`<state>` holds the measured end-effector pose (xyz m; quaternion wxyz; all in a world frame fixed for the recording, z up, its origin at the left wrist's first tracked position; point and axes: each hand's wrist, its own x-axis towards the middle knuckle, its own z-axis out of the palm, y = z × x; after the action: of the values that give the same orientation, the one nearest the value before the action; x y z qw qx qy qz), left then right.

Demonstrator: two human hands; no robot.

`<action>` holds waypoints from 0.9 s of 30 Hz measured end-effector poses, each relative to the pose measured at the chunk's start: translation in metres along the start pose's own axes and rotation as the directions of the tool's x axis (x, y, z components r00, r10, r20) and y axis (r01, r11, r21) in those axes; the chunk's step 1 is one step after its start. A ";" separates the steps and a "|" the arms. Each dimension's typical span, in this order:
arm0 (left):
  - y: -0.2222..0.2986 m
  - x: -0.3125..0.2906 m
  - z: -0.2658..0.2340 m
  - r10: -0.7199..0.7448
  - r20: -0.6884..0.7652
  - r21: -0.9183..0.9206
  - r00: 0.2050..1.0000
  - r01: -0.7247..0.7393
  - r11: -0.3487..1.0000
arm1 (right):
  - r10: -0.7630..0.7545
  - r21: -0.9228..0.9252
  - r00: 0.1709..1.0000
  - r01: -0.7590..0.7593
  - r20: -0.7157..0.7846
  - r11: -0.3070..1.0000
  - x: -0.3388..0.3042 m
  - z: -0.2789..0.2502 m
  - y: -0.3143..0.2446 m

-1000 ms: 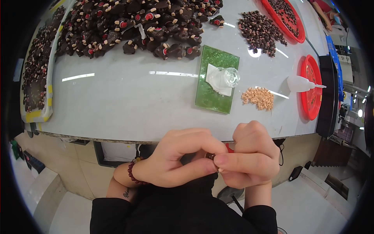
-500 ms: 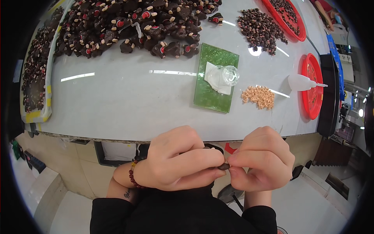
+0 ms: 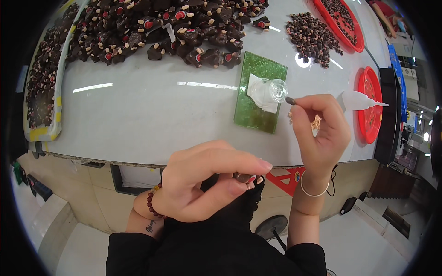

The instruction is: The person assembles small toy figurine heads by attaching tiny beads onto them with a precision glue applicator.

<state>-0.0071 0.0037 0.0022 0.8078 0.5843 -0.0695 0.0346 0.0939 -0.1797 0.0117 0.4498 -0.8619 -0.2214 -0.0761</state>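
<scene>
My left hand (image 3: 202, 179) is closed in front of the table edge around a small dark brown figure (image 3: 244, 177) with red and cream bits; the fingers hide most of it. Out over the table, my right hand (image 3: 322, 126) pinches a small dark oval piece (image 3: 290, 100) between thumb and forefinger. That piece is close to the right side of a clear, rounded glass-like cup (image 3: 278, 90). The cup rests on a folded white tissue (image 3: 258, 94), which lies on a green plate (image 3: 244, 115). Small tan pieces (image 3: 316, 123) are partly hidden behind my right hand.
Many dark figures with red and cream parts (image 3: 133, 39) are heaped at the back left, beside a long tray (image 3: 57, 110). A pile of small dark pieces (image 3: 311, 39), two red trays (image 3: 361, 43) (image 3: 378, 122) and a white squeeze bottle (image 3: 354, 100) are at the right.
My right hand has parted from the left and moved forward over the table, carrying the dark oval piece toward the clear cup. My left hand keeps the figure near the table edge.
</scene>
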 end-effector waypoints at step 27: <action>0.007 0.004 -0.006 -0.198 0.245 -0.080 0.949 0.224 0.971 | -0.537 -0.092 0.842 0.539 0.047 0.837 -0.039 -0.014 -0.048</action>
<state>-0.0033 0.0111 0.0081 0.8231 0.5442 -0.1035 -0.1253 0.0387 -0.1792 0.0431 0.3637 -0.7876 -0.4543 -0.2023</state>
